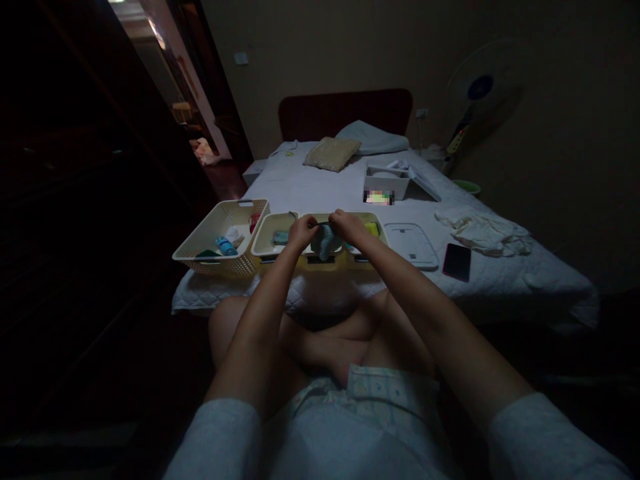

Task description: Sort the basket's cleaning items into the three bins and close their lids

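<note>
Nearest to the camera is my pale shirt point(330, 433), and beyond my crossed legs point(320, 352) is the bed point(310, 190). At its near edge stands a basket point(237, 268), on the left, and just beside it a row of cream bins point(274, 223). To the right of the bins one lid point(413, 245) lies flat, then a phone point(457, 262). Over the bins are my left hand point(303, 233) and right hand point(347, 227), near each other. Their fingers point(313, 222) pinch the upper edge of a small grey-blue knit point(326, 243), which hangs between them.
</note>
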Available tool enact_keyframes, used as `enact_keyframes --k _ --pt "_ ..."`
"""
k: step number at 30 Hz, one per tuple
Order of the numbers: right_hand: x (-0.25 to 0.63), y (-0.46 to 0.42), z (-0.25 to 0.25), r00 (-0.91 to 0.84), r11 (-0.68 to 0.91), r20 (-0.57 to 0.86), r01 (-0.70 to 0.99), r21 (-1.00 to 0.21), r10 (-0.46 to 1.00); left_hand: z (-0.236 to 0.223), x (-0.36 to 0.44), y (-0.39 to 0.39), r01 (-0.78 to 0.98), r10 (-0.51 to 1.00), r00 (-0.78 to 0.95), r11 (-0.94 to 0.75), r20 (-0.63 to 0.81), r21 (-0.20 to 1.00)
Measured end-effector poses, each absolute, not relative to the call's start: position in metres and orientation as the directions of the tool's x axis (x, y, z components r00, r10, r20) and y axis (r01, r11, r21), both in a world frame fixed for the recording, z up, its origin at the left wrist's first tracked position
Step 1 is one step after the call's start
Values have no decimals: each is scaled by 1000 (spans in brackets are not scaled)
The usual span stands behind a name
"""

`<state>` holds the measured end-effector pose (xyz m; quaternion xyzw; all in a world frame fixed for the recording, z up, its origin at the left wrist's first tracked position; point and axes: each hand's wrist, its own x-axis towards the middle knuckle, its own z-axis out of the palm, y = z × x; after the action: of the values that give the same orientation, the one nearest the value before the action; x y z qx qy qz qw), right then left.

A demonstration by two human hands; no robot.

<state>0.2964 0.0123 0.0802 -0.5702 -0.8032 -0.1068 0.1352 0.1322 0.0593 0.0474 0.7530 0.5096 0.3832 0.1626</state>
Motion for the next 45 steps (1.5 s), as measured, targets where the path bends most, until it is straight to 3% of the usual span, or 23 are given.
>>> enact_keyframes --k 5,10,23,38,45 --pt "292 7 86 -283 303 330 953 -9 901 54 131 58 691 842 131 -456 524 561" --pt "287 2 92 -284 305 320 952 -15 904 54 129 62 632 863 135 -454 488 628" --pt "289 -5 100 -285 288 324 957 39 902 57 120 56 682 869 156 -439 470 585" --pt "306 5 95 -276 279 304 960 36 912 72 78 50 847 843 18 -299 538 439" --pt "325 5 90 -194 205 344 979 7 919 70 60 56 837 834 82 -355 545 417"
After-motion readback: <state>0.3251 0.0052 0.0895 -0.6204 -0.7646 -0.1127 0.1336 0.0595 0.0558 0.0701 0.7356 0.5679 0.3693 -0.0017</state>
